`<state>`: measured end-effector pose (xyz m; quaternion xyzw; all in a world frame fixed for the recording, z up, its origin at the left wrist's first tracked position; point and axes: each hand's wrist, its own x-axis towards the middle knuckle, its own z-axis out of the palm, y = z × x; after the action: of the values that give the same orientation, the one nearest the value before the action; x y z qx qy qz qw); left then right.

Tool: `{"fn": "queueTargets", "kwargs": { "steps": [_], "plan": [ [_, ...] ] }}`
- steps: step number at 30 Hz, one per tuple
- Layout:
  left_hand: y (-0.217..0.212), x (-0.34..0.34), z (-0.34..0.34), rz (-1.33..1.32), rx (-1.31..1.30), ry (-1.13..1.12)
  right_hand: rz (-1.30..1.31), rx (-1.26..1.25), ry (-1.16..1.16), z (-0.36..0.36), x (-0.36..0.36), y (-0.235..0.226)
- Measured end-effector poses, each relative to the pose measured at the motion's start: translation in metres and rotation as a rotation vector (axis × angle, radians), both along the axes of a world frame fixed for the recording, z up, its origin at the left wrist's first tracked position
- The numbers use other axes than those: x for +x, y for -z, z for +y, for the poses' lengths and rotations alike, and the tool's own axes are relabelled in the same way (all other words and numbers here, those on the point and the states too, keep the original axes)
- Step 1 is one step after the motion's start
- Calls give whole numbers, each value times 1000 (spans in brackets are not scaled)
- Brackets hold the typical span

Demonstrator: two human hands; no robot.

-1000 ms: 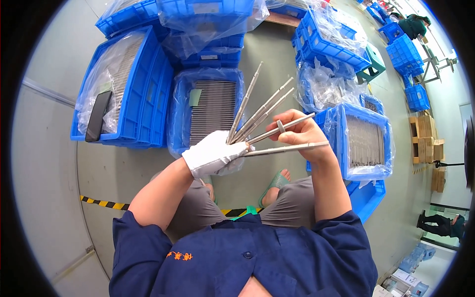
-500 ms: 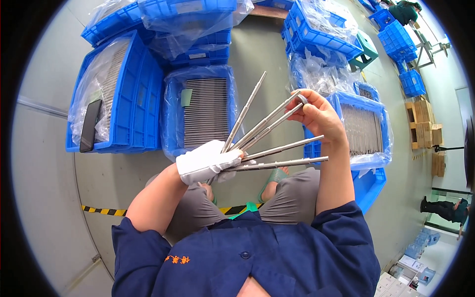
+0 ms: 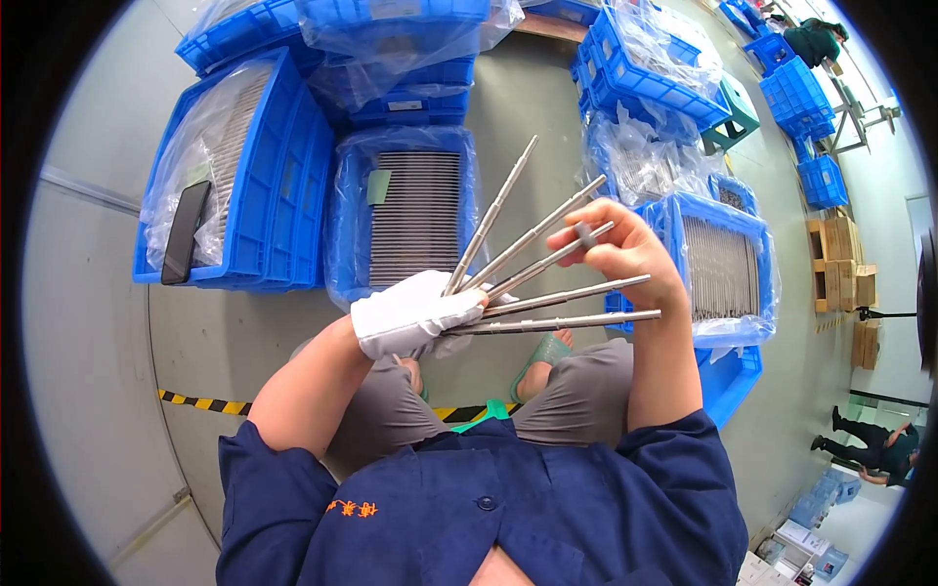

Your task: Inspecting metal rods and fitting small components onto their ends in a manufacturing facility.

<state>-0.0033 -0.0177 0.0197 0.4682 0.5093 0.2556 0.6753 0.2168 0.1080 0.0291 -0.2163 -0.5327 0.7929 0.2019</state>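
In a white glove, my left hand (image 3: 410,314) grips several slim, stepped metal shafts (image 3: 498,210) near their lower ends. They fan out toward the upper right. Bare, my right hand (image 3: 633,252) pinches a small dark grey ring (image 3: 586,235) between thumb and fingers. The ring sits around the middle shaft of the fan, close to its far end, and the tip pokes out beyond it. The lower ends of the shafts are mostly hidden by the glove.
Ahead, a plastic-lined blue crate (image 3: 337,215) holds rows of similar shafts; another shaft-filled crate (image 3: 767,264) stands at right. Stacked crates at left carry a black phone (image 3: 186,232). Yellow-black tape (image 3: 205,402) crosses the floor. Two people are far off at right.
My right hand has come lower. The ring now sits farther along the middle shaft, with the tip showing past it, and that shaft stands more apart from its upper neighbour.
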Motion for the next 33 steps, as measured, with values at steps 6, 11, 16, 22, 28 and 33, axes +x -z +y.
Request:
{"fn": "queueTargets", "kwargs": {
  "steps": [6, 11, 16, 22, 28, 33],
  "plan": [
    [4, 0, 3, 71, 64, 47, -33, -57, -41, -14, -15, 10],
    [-11, 2, 4, 147, 14, 61, 107, 19, 244, 17, 20, 1],
    [3, 7, 0, 354, 189, 40, -18, 88, 248, 13, 14, 1],
    [9, 11, 3, 537, 324, 26, -75, -14, 177, 19, 20, 5],
    [15, 14, 6, 635, 426, -2, -144, -11, 174, 5, 0, 3],
    [19, 19, 15, 808, 354, 41, -151, -34, 191, 6, -8, 17]
  ]
}}
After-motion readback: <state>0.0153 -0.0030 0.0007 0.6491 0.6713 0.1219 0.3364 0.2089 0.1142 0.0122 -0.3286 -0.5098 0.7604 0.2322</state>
